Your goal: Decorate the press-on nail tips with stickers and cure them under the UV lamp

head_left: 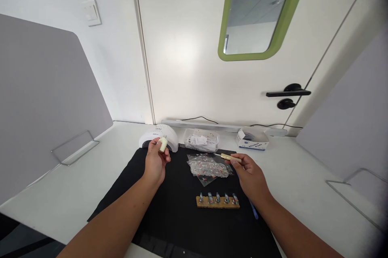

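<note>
My left hand (156, 163) holds a small pale yellow bottle (163, 145) with its neck uncovered, in front of the white lamp. In my right hand (248, 171) is a gold-handled brush cap (230, 158), its thin tip pointing left above the clear sheets (207, 167) of small decorations. Below them, a tan wooden strip (218, 205) carries several small shiny nail-shaped pieces standing in a row. Neither hand touches the strip. A blue stick (254, 210) lies partly hidden beside my right forearm.
A black mat (172, 217) covers the middle of the white table (72, 177). Along the back stand a white dome lamp (169, 133), a clear plastic box (201, 140) and a small carton (252, 141). Grey panels with wire feet flank both sides.
</note>
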`<action>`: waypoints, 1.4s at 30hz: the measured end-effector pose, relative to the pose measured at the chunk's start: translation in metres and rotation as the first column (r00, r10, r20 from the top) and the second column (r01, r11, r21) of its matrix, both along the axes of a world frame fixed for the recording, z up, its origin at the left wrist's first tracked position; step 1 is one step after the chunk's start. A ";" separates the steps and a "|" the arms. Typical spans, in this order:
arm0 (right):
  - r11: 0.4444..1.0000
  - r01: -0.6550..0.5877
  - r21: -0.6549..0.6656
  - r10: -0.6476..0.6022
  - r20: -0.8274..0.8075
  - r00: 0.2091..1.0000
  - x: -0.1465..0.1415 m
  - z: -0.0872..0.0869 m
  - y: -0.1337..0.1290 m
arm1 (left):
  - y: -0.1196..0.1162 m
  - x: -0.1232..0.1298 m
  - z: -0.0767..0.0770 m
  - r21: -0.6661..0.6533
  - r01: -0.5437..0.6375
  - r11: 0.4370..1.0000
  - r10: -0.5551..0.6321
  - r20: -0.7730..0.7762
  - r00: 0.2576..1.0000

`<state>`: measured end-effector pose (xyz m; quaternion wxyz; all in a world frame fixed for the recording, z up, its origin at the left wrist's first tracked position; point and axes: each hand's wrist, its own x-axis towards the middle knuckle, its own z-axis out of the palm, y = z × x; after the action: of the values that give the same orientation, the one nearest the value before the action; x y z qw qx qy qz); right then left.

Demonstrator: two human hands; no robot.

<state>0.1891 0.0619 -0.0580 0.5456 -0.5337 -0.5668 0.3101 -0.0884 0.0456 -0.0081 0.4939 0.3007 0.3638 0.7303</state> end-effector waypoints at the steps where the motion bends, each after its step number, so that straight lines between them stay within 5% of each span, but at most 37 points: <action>1: 1.000 0.010 -0.008 -0.010 0.011 1.000 0.000 0.001 0.000 | 0.000 0.000 0.000 0.008 -0.024 1.000 0.024 0.001 1.000; 12: 0.999 0.029 -0.019 -0.028 0.055 0.998 -0.002 0.007 -0.002 | -0.004 -0.004 0.012 0.058 -0.107 0.993 0.106 0.008 0.994; 20: 0.995 0.053 0.080 -0.054 0.008 0.999 -0.005 0.014 -0.004 | -0.007 -0.011 0.021 0.150 -0.137 0.979 0.171 -0.247 0.954; 25: 0.990 0.094 0.107 -0.101 0.061 0.993 -0.004 0.023 -0.009 | -0.011 -0.011 0.017 0.110 0.009 0.994 0.056 -0.575 0.816; 31: 0.987 0.094 0.128 -0.101 0.050 0.994 -0.002 0.022 -0.009 | -0.007 -0.026 0.020 0.278 -0.153 0.948 0.300 -0.624 0.722; 36: 0.985 0.094 0.145 -0.104 0.060 0.993 -0.002 0.023 -0.010 | 0.000 -0.034 0.017 0.095 0.033 0.995 0.068 -0.876 0.477; 42: 0.982 0.106 0.158 -0.121 0.088 0.989 -0.002 0.023 -0.010 | -0.003 -0.034 0.016 0.227 -0.086 0.970 0.240 -0.841 0.485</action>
<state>0.1874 0.0516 -0.0346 0.5735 -0.5363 -0.5833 0.2081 -0.1223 0.0422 0.0079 0.1501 0.6256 0.5306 0.5519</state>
